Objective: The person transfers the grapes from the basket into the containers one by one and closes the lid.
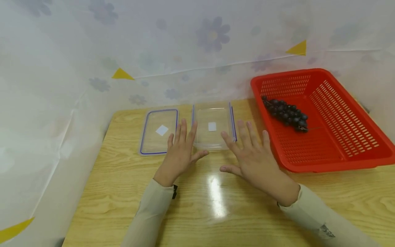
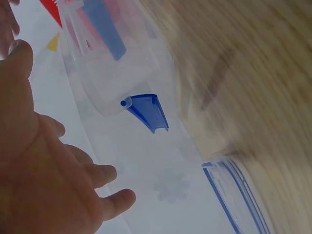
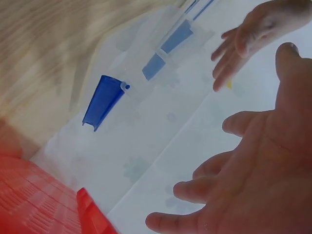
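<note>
A clear plastic container [image 1: 212, 126] with blue side clips stands at the back of the wooden table [image 1: 197, 206]. Its flat lid [image 1: 158, 131], edged in blue, lies to its left. My left hand [image 1: 180, 151] hovers with straight fingers just in front of the container's left corner, holding nothing. My right hand [image 1: 251, 156] is spread flat in front of the container's right corner, also holding nothing. In the left wrist view the container [image 2: 114, 68] and its blue clip [image 2: 148, 112] lie beyond the fingers [image 2: 109, 173]. The right wrist view shows a blue clip [image 3: 102, 101] past my fingers [image 3: 209, 190].
A red slotted basket [image 1: 355, 151] sits at the right with a bunch of dark grapes [image 1: 285, 114] in its far left corner. A white flowered curtain [image 1: 61, 85] walls the back and left. Bare table stretches in front of my hands.
</note>
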A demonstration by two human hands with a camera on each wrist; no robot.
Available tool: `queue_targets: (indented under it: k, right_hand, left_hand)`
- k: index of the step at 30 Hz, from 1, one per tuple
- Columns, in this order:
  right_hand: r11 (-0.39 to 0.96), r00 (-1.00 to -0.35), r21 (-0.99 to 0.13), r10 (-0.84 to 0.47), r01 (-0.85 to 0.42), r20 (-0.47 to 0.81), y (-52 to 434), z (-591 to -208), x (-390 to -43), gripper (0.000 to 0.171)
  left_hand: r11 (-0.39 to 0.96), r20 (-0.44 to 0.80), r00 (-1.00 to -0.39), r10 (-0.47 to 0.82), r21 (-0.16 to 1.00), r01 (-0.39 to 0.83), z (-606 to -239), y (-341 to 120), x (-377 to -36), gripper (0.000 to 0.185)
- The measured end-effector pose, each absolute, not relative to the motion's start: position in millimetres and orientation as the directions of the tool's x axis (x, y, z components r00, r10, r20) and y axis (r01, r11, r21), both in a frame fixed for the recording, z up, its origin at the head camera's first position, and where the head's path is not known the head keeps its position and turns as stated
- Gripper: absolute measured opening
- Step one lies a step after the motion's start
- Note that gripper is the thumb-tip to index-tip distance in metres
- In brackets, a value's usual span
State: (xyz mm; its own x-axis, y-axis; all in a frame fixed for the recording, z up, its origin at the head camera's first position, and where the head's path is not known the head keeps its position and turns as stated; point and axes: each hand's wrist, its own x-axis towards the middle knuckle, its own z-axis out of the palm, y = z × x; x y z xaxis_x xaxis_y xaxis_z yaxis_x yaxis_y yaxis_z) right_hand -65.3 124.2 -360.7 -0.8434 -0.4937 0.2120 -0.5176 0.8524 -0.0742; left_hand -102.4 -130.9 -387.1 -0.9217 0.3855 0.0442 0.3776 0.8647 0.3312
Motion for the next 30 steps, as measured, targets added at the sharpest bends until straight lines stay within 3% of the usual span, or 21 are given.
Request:
queue_targets:
  k: [5,18,30]
  right_hand:
    - [0.866,-0.880,-0.157,-0.462,-0.475,0.111,128,-348,-65,0.097]
    - [0.879,-0.895,-0.172,-0.434,-0.445,0.100,144,-313,-55,0.092]
    - [0.915,-0.902,-0.037,-0.388,-0.401,0.192,207,-268,-64,0.102]
  left_hand:
    - [0.847,0.009,-0.923,0.384,0.394,0.356,-387,-129,-112,0.097]
    - [0.815,-0.120,-0.924,0.362,0.522,0.252,-391,-123,-133,0.108]
    - [0.807,-0.148,-0.912,0.384,0.534,0.253,-390,-119,-144,0.110]
